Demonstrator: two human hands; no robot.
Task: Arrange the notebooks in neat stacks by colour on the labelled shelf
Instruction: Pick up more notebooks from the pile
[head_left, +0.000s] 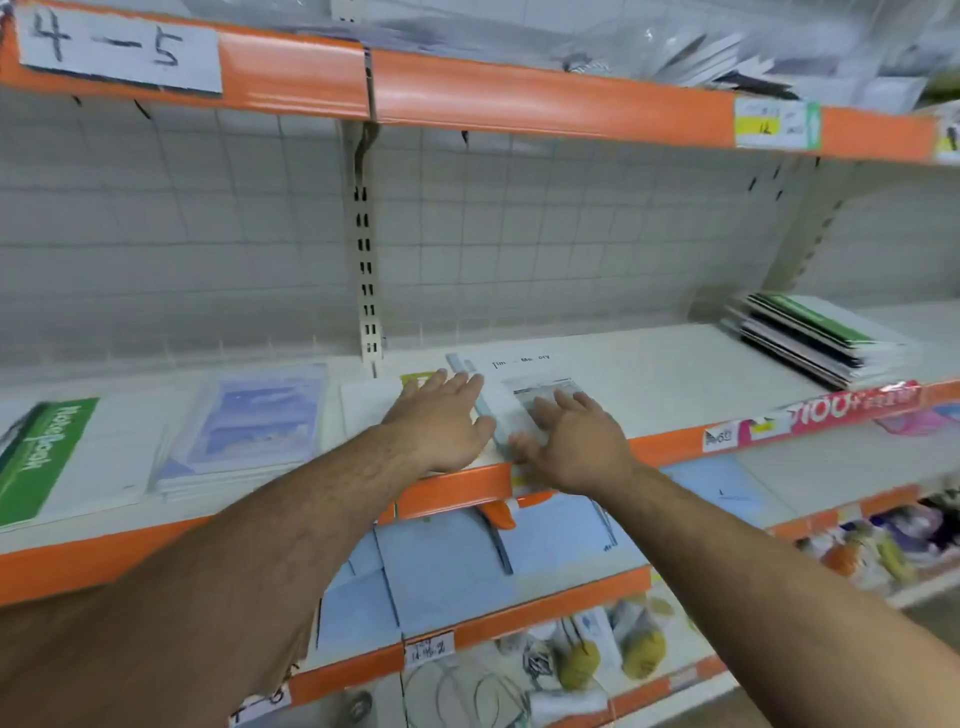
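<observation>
Both hands lay flat with straight fingers at the frame centre: left hand (441, 421) on a white notebook (363, 405), right hand (571, 441) on a blue-spined notebook (519, 371), on the shelf (675, 374).

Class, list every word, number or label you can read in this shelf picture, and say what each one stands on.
"4 - 5": white paper sign, upper left.
"Notebook": green notebook cover, far left.
"Tim" and "Me ory", only partly legible: white notebook, middle.
"100+": pink strip, right.
"12": yellow price tag, upper right.
Too blurred to read: lower handwritten tag.
</observation>
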